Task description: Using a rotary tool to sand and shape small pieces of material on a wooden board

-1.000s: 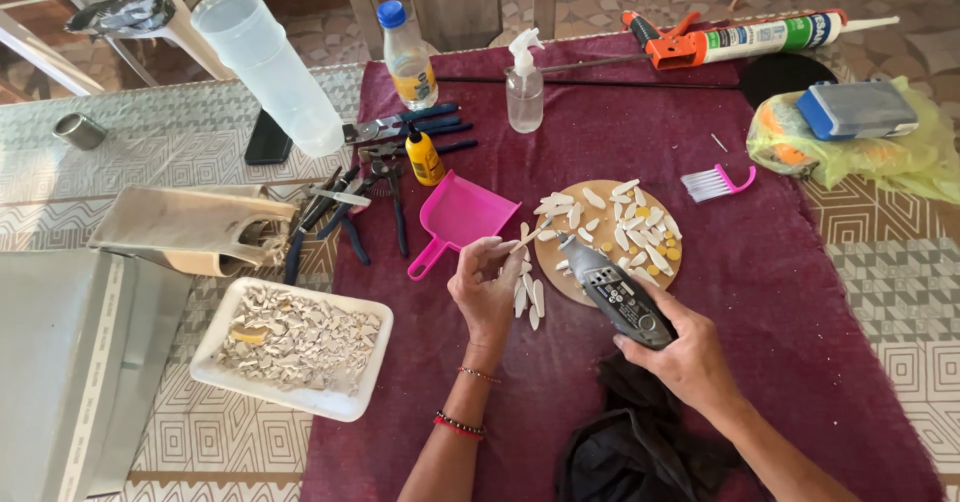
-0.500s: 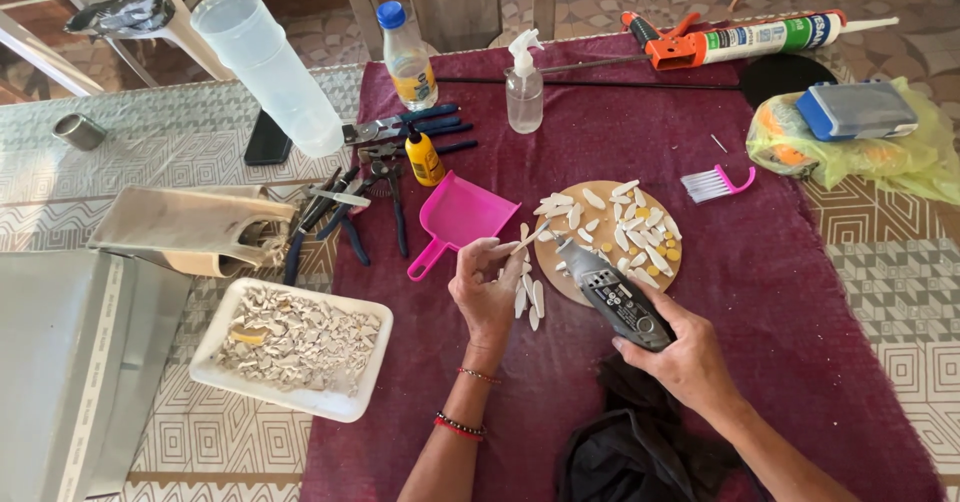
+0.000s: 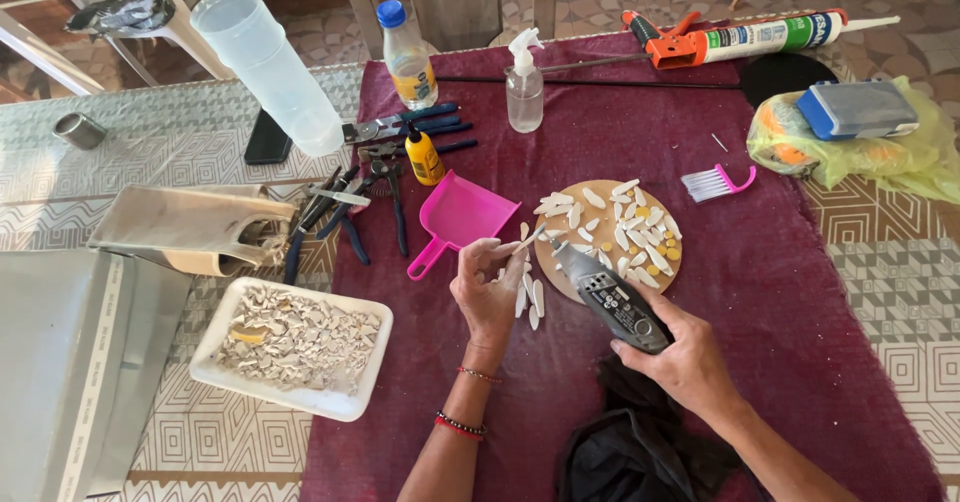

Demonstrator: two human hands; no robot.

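Cloth, black and crumpled [image 3: 640,452], is lying nearest, at the near edge of the maroon-covered counter [image 3: 800,292]. Just beyond it the right hand [image 3: 685,357] is wrapping fully closed around a grey handheld rotary grinding tool [image 3: 610,297], its tip aiming at a small white elongated shell piece [image 3: 527,243] that the left hand [image 3: 487,287] is pinching between fingertips, the other fingers curled. The piece is sitting at the left rim of a round wooden disc [image 3: 606,237].

Progress, as a judgement: many shaped white slivers are already lying on the disc, and a few more [image 3: 530,297] are resting on the counter just beside the left hand, so a good share looks done. A white rectangular tray of rough shell fragments [image 3: 295,347] to the left is looking full, so much seems left.

Farther off: pink plastic dustpan [image 3: 455,217], dark pliers [image 3: 345,207], clear spray bottle [image 3: 523,87], orange caulking gun [image 3: 740,37].
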